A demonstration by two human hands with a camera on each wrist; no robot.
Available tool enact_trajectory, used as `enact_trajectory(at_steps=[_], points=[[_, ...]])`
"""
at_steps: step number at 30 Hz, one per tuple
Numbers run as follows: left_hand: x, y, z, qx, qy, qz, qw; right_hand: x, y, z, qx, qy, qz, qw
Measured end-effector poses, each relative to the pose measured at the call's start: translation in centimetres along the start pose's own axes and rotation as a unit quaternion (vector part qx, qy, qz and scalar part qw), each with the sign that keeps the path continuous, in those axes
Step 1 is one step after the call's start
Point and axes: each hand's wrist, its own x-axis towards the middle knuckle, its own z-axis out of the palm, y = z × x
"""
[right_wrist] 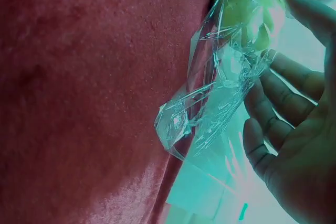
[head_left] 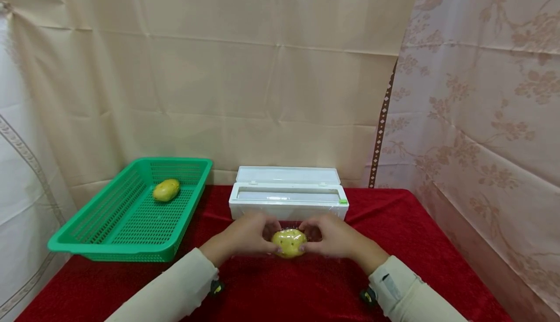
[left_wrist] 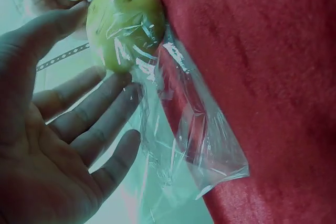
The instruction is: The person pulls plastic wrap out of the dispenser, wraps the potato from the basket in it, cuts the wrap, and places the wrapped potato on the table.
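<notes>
A yellow potato (head_left: 288, 243) with small dark eyes is held between both hands over the red cloth, near the front of a white cling film dispenser. My left hand (head_left: 251, 234) holds it from the left and my right hand (head_left: 329, 237) from the right, thumbs nearer me and fingers at the far side. Clear cling film (left_wrist: 194, 124) covers the potato, shiny and creased. Loose film (right_wrist: 210, 103) hangs from it beside the fingers in both wrist views.
The white dispenser (head_left: 288, 211) stands behind the hands, its lid raised, with a small green piece (head_left: 343, 201) at its right end. To the left is a green plastic basket (head_left: 109, 248) holding another potato (head_left: 166, 190). Red cloth (head_left: 415, 249) covers the table; curtains hang behind.
</notes>
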Motion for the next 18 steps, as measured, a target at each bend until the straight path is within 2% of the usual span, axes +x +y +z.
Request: enact_trajectory(at_steps=[6,10,14,18], points=[[-0.1,0.0,0.3,0.054,0.017,-0.01,0.9983,0.0,0.0,0.1,-0.037,0.01,0.004,0.999],[0.3,-0.2,0.4,0.069,0.016,-0.025,0.9972,0.3,0.0,0.4,-0.066,0.022,0.014,0.997],[1.0,-0.7,0.6,0.042,0.013,-0.034,0.9985,0.8,0.3,0.9,-0.07,0.031,0.028,0.997],[1.4,-1.2,0.5,-0.037,0.002,-0.062,0.9974,1.4,0.6,1.1,-0.03,0.036,0.055,0.997]])
